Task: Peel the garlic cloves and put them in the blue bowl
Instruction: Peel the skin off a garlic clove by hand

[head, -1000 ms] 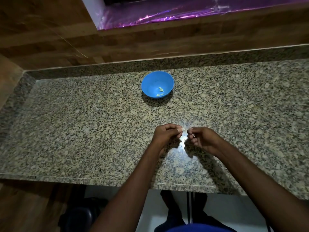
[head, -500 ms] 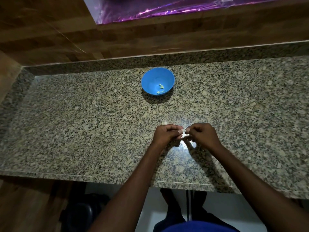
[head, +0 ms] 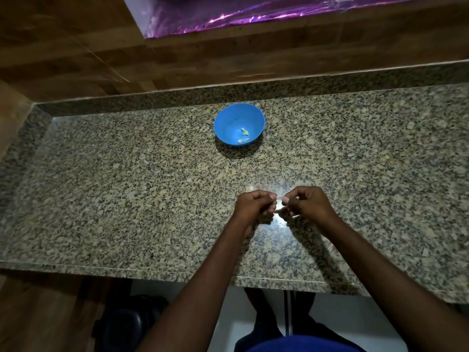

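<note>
Your left hand [head: 253, 205] and right hand [head: 308, 202] meet above the speckled granite worktop [head: 127, 199], curled fingers [head: 271, 196] pinching a small pale garlic clove [head: 279, 198] between them. The round blue plastic bowl [head: 239, 127], holding a few pale pieces [head: 244, 135], sits well beyond, nothing between.

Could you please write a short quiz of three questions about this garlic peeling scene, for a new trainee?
1. True or false: the blue bowl already holds a few pale pieces.
2. Where do the left hand and the right hand meet? A) over the bowl B) above the granite counter, nearer the person than the bowl C) below the counter's edge
3. Fill in: both hands pinch something small and ____ between their fingertips.

Key: 1 true; 2 B; 3 pale (too small to identify surely).
</note>
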{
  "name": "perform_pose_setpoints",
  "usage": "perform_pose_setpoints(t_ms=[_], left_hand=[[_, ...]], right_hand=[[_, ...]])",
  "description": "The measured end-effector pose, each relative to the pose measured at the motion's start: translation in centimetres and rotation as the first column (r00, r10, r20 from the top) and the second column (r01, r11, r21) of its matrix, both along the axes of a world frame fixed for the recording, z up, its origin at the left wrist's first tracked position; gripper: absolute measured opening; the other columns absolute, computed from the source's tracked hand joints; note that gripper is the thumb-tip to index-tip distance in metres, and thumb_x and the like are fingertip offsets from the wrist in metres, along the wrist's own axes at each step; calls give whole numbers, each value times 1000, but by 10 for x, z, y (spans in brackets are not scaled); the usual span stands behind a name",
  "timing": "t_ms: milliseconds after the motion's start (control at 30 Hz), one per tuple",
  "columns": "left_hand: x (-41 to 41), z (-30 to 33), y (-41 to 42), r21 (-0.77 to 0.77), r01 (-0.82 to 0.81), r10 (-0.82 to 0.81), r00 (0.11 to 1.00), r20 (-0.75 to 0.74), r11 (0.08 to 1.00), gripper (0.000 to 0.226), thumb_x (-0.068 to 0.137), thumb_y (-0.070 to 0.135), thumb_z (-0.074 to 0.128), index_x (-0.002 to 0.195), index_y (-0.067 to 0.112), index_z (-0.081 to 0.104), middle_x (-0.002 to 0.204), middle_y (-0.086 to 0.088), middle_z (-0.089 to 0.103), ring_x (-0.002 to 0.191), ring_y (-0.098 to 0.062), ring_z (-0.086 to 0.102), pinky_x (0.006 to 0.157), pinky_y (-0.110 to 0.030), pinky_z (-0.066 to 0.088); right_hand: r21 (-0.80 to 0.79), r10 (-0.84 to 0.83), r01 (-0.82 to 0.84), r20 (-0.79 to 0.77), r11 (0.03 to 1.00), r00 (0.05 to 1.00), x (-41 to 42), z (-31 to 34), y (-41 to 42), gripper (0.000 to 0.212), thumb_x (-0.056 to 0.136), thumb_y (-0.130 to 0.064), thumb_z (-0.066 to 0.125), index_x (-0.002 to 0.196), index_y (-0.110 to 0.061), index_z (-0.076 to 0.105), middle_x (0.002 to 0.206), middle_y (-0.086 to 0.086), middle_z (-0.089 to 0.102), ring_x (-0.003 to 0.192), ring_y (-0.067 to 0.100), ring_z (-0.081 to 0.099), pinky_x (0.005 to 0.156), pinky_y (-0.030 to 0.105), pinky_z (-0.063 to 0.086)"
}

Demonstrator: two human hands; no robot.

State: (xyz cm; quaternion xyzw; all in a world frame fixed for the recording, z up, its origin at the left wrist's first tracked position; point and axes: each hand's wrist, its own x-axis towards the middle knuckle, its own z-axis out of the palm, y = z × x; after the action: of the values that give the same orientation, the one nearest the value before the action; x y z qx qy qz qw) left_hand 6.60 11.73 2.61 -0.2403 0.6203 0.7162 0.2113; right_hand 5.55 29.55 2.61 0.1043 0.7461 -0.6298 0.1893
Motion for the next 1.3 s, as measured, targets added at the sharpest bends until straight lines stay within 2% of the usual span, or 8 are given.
perform_pose_setpoints(t_ms=[233,367,467,600,767,1100,1200,1300], left_hand=[[1,1,0,-119,50,-54,998,-34,992,10,84,0,76,94,0,75,79,-21,71,62,-21,65,59,-30,59],[2,0,4,-162,92,-105,992,-73,983,14,90,-1,68,103,2,74,92,-27,74,77,-33,67,77,-53,61],[4,2,8,-229,114,-149,979,-141,967,12,88,6,75,99,4,75,84,-23,75,72,-31,69,72,-54,62],[7,10,12,-328,113,-188,961,-205,938,8,84,7,79,89,2,76,77,-18,75,63,-22,69,64,-44,61],[7,6,10,-317,139,-206,960,-189,938,7,81,9,82,86,6,77,78,-19,75,72,-37,73,72,-60,60],[9,4,7,-263,195,-250,949,-194,945,14,82,1,77,82,15,79,81,-19,75,69,-27,68,73,-55,58],[6,5,6,-189,165,-186,978,-99,968,7,83,-3,76,88,2,78,85,-30,72,72,-29,67,74,-43,60],[3,11,6,-60,105,-101,993,67,993,5,86,-10,70,89,-7,72,73,-20,72,58,-18,69,61,-23,61]], right_hand=[[205,63,-43,-92,978,994,1,-4,0,8,83,-11,80,77,-10,74,64,6,73,58,24,72,59,37,59],[306,76,-37,-115,951,991,1,-5,-4,10,80,-17,83,74,-16,75,64,-4,73,60,12,71,61,26,56],[323,72,-30,-117,946,991,2,-6,-5,14,79,-23,84,71,-18,75,61,-2,72,59,15,71,61,28,57],[162,70,-66,-22,985,997,4,-4,-6,18,90,-13,74,74,-4,69,59,11,70,52,23,67,59,36,58],[118,259,-264,53,957,964,4,9,-2,31,97,-15,64,69,-3,69,61,13,68,50,18,61,51,24,47],[-404,202,17,493,914,846,6,6,-1,31,100,-8,39,71,-8,49,55,1,43,38,7,30,34,17,21],[-90,203,-189,199,978,959,11,8,-2,30,98,-10,54,70,-6,63,58,5,57,45,11,45,42,18,33],[476,395,-250,-232,843,889,14,-1,-2,24,92,-15,64,68,-13,66,57,0,60,52,15,52,48,19,33]])
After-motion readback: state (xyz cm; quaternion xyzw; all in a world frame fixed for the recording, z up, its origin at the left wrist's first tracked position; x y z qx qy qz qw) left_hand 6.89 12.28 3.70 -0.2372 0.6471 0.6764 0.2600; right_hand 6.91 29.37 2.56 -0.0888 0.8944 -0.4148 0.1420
